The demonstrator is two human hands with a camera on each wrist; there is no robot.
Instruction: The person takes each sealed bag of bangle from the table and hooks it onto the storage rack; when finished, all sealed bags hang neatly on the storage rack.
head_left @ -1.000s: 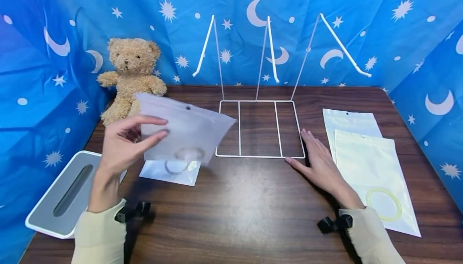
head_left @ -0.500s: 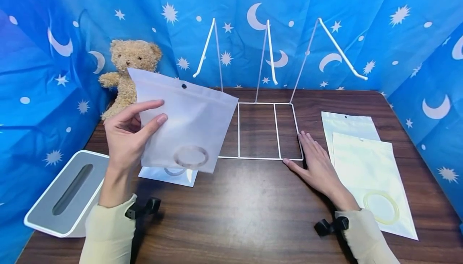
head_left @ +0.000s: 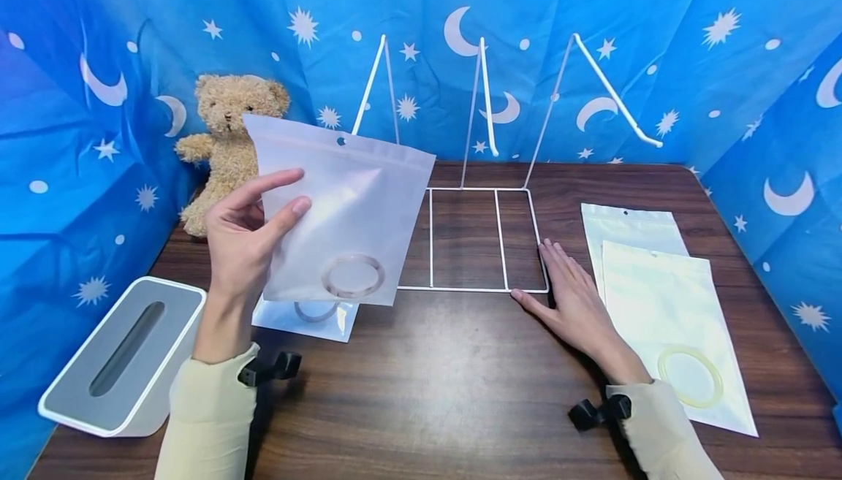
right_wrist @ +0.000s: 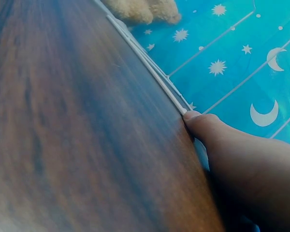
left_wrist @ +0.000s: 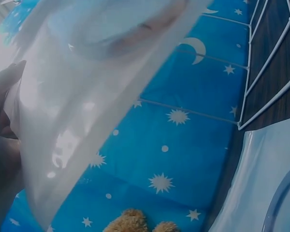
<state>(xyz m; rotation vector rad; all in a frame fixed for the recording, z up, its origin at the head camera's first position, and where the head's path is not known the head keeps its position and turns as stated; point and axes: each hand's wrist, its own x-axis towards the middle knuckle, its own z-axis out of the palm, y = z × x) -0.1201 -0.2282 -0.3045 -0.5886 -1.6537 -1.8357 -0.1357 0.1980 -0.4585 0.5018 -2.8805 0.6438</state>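
Note:
My left hand (head_left: pixel 245 239) pinches the left side of a whitish zip bag (head_left: pixel 349 202) with a hang hole near its top. A brownish bangle (head_left: pixel 353 276) shows through the bag's lower part. The bag is held up off the table, in front of the white wire rack (head_left: pixel 501 239), and covers the rack's left part. Flat on the table, my right hand (head_left: pixel 571 305) touches the front right corner of the rack's base with straight fingers. In the right wrist view its thumb (right_wrist: pixel 208 126) meets the base wire. Three prongs (head_left: pixel 488 100) slant forward from the rack's uprights.
Beneath the raised bag lies another bag (head_left: pixel 304 323) with a ring in it. To the right, two pale bags (head_left: pixel 664 305) overlap, the front one holding a yellow bangle (head_left: pixel 691 378). A tissue box (head_left: pixel 121 356) and a teddy bear (head_left: pixel 226 144) stand at left. Starry blue cloth hangs behind.
My left hand has lifted the bag and turned it more upright, shifting slightly right. The bangle inside now shows more clearly. My right hand has stayed at the rack's corner.

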